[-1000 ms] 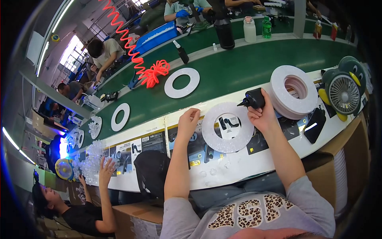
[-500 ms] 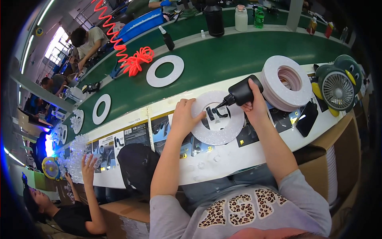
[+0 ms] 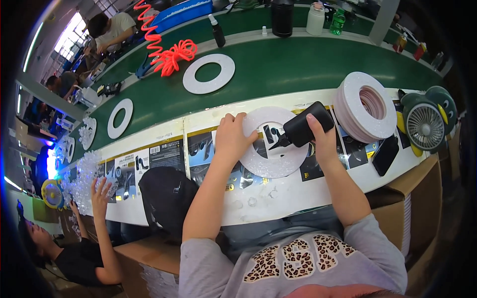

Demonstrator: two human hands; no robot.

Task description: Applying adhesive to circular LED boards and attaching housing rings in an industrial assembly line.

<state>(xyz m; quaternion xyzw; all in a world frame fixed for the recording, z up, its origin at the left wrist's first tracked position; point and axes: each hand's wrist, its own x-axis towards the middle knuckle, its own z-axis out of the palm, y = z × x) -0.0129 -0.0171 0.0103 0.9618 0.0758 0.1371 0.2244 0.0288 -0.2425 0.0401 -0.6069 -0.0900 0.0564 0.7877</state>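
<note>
A flat white speckled ring (image 3: 285,168) lies on the printed sheets on the white worktop in front of me. My left hand (image 3: 231,139) grips its left side, fingertips at the far edge and thumb reaching the inner rim. In my right hand (image 3: 322,139) is a black squeeze bottle (image 3: 309,125), tilted with its thin nozzle (image 3: 279,142) pointing down and left. The nozzle tip is over the ring's central opening; whether it touches anything I cannot tell. Right of the bottle stands a stack of similar white rings (image 3: 366,107).
A black phone (image 3: 385,155) and a penguin-shaped fan (image 3: 426,121) are at the right. Single rings (image 3: 208,74) lie on the green surface beyond, near a coiled red hose (image 3: 176,57). A black cap (image 3: 168,196) and another person's raised hand (image 3: 100,196) are at the left.
The nozzle tip has shifted toward the near side of the ring's opening, and the bottle is tilted more steeply. My left hand keeps its place on the ring. The whole view has shifted slightly.
</note>
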